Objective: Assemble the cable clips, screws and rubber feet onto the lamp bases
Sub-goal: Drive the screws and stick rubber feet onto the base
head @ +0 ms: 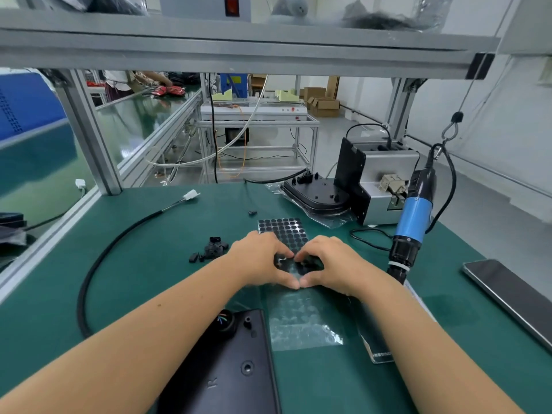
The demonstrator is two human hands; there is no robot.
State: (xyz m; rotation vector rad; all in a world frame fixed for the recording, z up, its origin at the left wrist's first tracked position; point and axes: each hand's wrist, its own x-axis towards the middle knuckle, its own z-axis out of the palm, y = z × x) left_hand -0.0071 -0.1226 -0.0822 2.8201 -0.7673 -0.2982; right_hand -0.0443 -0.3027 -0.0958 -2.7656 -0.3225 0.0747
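A black lamp base [227, 363], marked "R", is laid flat at the near edge. A sheet of black rubber feet [282, 230] lies beyond it; loose black cable clips [213, 249] are clustered to its left.

Two hands [260, 258], one sheet of rubber feet [283, 230], two lamp bases [233, 363], one screwdriver [413, 222], one phone [510, 297]

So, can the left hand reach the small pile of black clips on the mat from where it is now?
Probably yes. The clips lie just beside the left hand on bare green mat, nothing between. But that hand is now busy on the sheet of rubber feet.
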